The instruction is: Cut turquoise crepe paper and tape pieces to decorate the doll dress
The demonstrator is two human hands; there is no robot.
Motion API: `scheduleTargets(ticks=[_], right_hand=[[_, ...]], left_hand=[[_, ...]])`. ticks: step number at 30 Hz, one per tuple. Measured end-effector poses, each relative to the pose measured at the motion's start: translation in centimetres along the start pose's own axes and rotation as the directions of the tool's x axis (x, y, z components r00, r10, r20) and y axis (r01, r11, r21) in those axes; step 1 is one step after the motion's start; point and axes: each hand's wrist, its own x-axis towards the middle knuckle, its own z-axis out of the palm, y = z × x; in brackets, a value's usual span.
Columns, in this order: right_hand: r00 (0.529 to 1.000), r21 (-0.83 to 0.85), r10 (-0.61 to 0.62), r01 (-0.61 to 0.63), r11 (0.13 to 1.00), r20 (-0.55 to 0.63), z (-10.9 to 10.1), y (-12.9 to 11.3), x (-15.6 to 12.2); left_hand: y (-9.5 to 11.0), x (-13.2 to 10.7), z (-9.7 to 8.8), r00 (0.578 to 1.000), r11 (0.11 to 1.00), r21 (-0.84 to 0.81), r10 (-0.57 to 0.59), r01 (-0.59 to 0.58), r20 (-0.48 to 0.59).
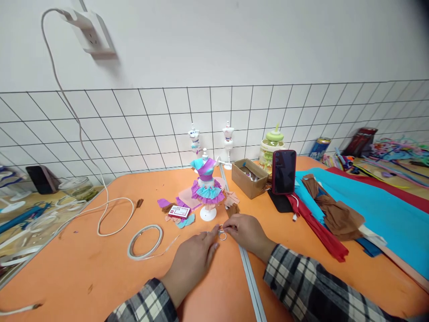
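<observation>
My left hand point(195, 251) lies on the orange table, its fingers stretched forward and its fingertips beside a small silvery ring-shaped thing point(223, 235). My right hand point(246, 230) meets it from the other side, thumb and fingers pinched together at the top of that ring. What sits between the right fingertips is too small to make out. Just beyond the hands, a mini dress form point(205, 183) on a white round base wears a purple and turquoise ruffled outfit. Left of my left hand lies a roll of narrow white tape point(131, 245) with a loose end.
Fabric scraps point(187, 222) and a small red-and-white box point(179, 212) lie near the dress form. Behind are two more dress forms, a cardboard box point(246, 190), a green-lidded bottle point(275, 136) and a propped phone point(284, 172). Coloured cloth point(368, 201) covers the right side; a white cable point(107, 201) loops left.
</observation>
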Motion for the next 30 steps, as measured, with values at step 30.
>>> scheduleTargets(ticks=[30], right_hand=[[0.995, -0.185, -0.011, 0.028, 0.982, 0.096, 0.0, -2.0, -1.6]], left_hand=[[-0.4, 0.1, -0.3, 1.0, 0.997, -0.072, -0.012, 0.012, -0.002]])
